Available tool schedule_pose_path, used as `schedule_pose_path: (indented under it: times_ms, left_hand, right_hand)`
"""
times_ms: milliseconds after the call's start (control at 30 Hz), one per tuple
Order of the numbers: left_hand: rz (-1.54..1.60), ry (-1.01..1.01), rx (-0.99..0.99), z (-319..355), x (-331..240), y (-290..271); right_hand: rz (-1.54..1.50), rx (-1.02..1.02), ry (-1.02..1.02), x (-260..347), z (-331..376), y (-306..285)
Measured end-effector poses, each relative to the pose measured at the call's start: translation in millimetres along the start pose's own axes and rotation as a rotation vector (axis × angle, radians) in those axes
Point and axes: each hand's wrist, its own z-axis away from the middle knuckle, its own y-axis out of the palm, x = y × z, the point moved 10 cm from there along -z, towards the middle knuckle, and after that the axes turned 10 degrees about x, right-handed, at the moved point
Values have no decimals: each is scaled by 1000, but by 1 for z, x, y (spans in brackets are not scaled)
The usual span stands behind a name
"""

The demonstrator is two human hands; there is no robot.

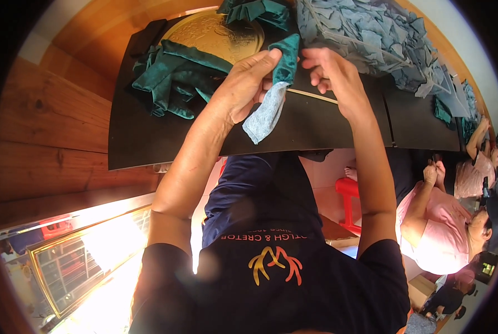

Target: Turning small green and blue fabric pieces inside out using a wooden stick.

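Note:
Pinched in my left hand (248,80) is a narrow dark green velvet tube (286,62), with a light blue-grey cloth lining (264,118) hanging from its lower end over the table's near side. The thumb presses on the velvet. My right hand (338,78) is just right of the tube, its fingers bent and apart, with nothing seen in them. Between the hands and partly behind the tube, a thin wooden stick (313,96) lies on the black table (338,125).
Green velvet pieces (174,72) are heaped at left beside a round gold tray (215,36), with more green velvet (258,12) behind. A clear bin (427,89) of grey-blue cloth pieces stands at far right. A person in pink (435,234) sits to the right, near a red stool (346,203).

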Motion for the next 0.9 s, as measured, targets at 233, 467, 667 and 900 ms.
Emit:
schedule_pose_path:
  times_ms: [233, 467, 667, 900]
  left_hand:
    - [-247, 117, -31, 1, -24, 10]
    - [-555, 136, 36, 14, -32, 19]
    - [-1374, 785, -217, 44, -98, 56]
    - [-1562, 890, -202, 49, -91, 73]
  right_hand:
    - [79, -18, -101, 22, -9, 3]
    - [-223, -104, -244, 36, 16, -23]
    - [-483, 351, -151, 10, 30, -15]
    - [-284, 234, 164, -15, 35, 34]
